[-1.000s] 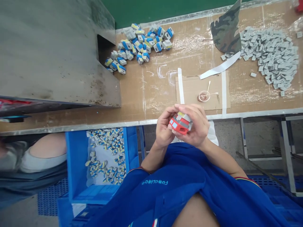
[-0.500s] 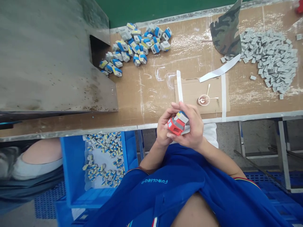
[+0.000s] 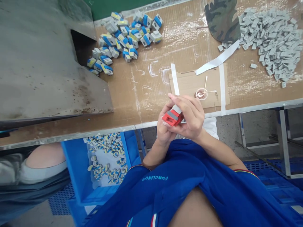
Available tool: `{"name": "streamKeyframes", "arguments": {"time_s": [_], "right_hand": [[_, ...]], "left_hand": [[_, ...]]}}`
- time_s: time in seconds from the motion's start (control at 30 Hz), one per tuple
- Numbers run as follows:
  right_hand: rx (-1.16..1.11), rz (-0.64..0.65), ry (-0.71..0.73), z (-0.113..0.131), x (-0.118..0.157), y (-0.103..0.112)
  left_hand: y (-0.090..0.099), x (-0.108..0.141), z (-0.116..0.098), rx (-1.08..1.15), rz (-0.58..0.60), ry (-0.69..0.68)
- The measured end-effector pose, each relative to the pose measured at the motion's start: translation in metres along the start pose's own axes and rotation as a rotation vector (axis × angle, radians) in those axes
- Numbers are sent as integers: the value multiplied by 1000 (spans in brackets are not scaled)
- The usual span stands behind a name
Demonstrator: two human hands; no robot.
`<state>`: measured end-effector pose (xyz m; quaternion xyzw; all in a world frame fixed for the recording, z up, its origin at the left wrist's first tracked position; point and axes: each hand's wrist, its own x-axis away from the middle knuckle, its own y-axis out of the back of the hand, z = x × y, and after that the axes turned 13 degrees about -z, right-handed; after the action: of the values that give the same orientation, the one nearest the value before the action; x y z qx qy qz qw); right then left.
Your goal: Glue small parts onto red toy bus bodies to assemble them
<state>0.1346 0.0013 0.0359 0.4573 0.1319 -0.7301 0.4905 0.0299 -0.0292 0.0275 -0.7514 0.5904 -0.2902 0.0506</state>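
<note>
Both hands are together just in front of the bench edge, round a small red piece with a grey band and an opening in its end, which looks like a toy part (image 3: 170,119). My left hand (image 3: 163,131) grips it from the left. My right hand (image 3: 193,118) closes on it from the right, fingers curled over the top. A pale grey block (image 3: 176,109) shows against the red part, mostly covered by the right fingers. Beyond the hands, a small clear cup (image 3: 201,94) with two cotton swabs stands on a taped cardboard sheet (image 3: 189,82).
Blue, yellow and grey blocks (image 3: 124,37) lie at the back left beside a metal machine housing (image 3: 47,69). At right are a heap of small grey pieces (image 3: 276,41) and a camouflage cloth (image 3: 222,22). A blue crate (image 3: 78,179) of blocks stands below; another person's arm (image 3: 44,156) is at left.
The red part has turned in my hands, so its open end faces me and its pale blue patch no longer shows. My right fingers cover more of the grey block. The view has shifted slightly.
</note>
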Motion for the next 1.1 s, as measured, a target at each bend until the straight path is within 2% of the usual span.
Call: {"name": "streamKeyframes", "arguments": {"time_s": [0.1,0.2,0.4,0.53,0.73,0.93,1.1], "right_hand": [[59,11,13,-1,0,-1],[82,75,-41,-1,1,0],[27,94,-114,3,0,5],[-46,118,-154,2,0,6],[-242,20,-98,1,-2,9],[-230,-2,-88,1,-2,7],[-268,-10,-85,-1,2,6]], "left_hand": [[1,-1,1,6,-10,-2],[1,-1,-1,-19,-21,1],[-3,1,-8,11,-5,-17],[-4,3,-12,28,-18,-76],[-6,11,-17,68,38,-160],[-5,9,-14,48,-16,-155],[-5,6,-14,-1,-14,-140]]}}
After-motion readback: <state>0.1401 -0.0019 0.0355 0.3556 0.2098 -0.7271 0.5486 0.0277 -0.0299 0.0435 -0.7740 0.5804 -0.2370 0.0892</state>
